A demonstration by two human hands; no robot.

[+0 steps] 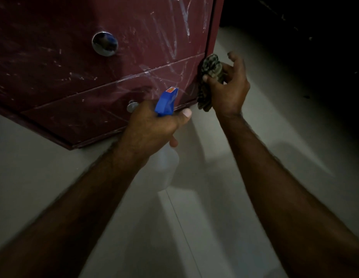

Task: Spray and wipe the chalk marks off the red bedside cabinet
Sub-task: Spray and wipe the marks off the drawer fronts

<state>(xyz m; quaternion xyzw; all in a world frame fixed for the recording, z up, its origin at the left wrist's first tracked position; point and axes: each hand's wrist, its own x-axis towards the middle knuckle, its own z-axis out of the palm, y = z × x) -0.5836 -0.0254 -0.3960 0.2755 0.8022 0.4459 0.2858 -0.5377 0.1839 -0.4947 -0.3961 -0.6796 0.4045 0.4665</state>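
The left grip [152, 125] clasps one spray bottle [166, 101], the right grip [228, 87] pinches one cloth [210, 67].

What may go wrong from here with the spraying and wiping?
1. The spray bottle in the left hand points at the lower drawer; liquid may run down to the floor.
2. The right hand holds the cloth bunched at the cabinet's right edge, so it may only smear the chalk marks.
3. The light is dim; faint marks may be missed.
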